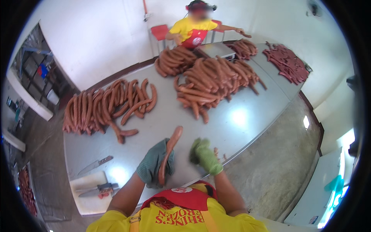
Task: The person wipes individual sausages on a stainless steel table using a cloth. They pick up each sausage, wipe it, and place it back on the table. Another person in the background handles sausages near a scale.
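My left hand [156, 163], in a grey-green knitted glove, holds one long sausage [171, 145] that points up and away from me over the metal table. To its right, my right hand [204, 155], in a light green knitted glove, is held above the table near its edge; its fingers are slightly blurred and no object shows in it. Small meat scraps [220, 153] lie just right of that glove. A large pile of sausages [214, 78] lies farther off, and another pile [107, 101] spreads over the table's left side.
A white cutting board [91, 200] with knives lies at the table's near left corner, and another knife [95, 164] lies beyond it. Across the table, a co-worker [191, 32] stands behind a scale [216, 50] and more sausages [175, 59]. Thin dark red sausages [287, 62] cover the far right end.
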A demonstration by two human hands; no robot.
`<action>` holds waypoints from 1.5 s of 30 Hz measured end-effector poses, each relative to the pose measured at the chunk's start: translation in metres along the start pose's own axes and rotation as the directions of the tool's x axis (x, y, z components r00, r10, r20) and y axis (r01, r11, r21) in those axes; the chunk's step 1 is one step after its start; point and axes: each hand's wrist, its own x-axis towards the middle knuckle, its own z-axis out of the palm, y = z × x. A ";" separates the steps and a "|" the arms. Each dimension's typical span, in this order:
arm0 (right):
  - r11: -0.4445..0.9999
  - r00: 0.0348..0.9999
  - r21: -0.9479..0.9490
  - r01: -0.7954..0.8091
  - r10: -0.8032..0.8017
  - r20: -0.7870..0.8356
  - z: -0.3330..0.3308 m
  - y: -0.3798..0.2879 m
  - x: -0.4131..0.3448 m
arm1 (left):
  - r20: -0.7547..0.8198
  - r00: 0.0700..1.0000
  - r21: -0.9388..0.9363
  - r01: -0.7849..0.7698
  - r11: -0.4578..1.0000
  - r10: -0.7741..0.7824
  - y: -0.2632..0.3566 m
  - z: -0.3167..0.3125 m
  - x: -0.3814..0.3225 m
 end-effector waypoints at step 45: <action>0.841 0.950 0.531 0.103 -0.242 0.199 -0.059 -0.135 0.175 | -0.493 0.800 0.802 0.267 0.534 0.341 -0.137 -0.154 -0.012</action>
